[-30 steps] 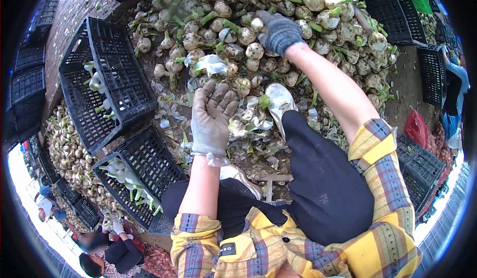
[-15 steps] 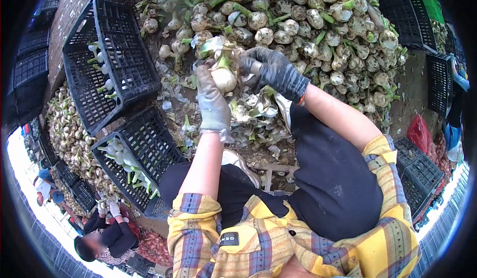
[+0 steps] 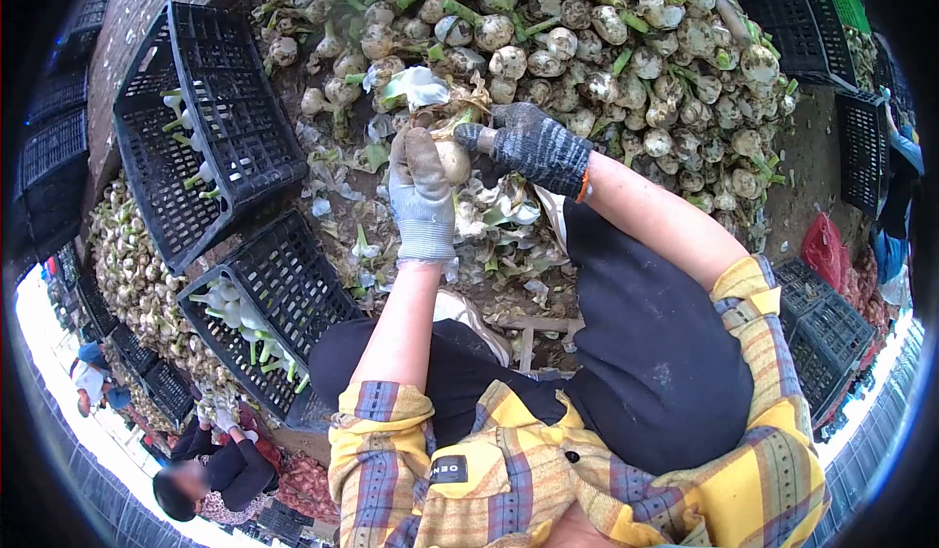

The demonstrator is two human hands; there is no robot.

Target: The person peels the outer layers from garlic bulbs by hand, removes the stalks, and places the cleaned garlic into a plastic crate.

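Observation:
My left hand (image 3: 421, 174), in a soiled white knit glove, is closed around a garlic bulb (image 3: 453, 162) with its round pale end toward me. Loose papery skin (image 3: 473, 103) and a broad white peel (image 3: 417, 88) stick out above the bulb. At the bulb's right side, my right hand (image 3: 533, 145), in a dark grey knit glove, has its fingers curled in against the loose skin. A small tan patch shows between those fingers; what it is I cannot make out. Shed peels (image 3: 489, 215) lie on the ground just below both hands.
A large heap of unpeeled garlic (image 3: 626, 68) spreads ahead. To the left, one tilted black crate (image 3: 235, 108) holds a few cleaned bulbs, and another black crate (image 3: 298, 274) holds several. A co-worker (image 3: 220, 470) sits at lower left. More crates (image 3: 822, 333) stand at right.
The bulb has turned in my left hand, with less of it showing now. My right hand has shifted slightly left and down, closer against the bulb. The white peel hangs wider open.

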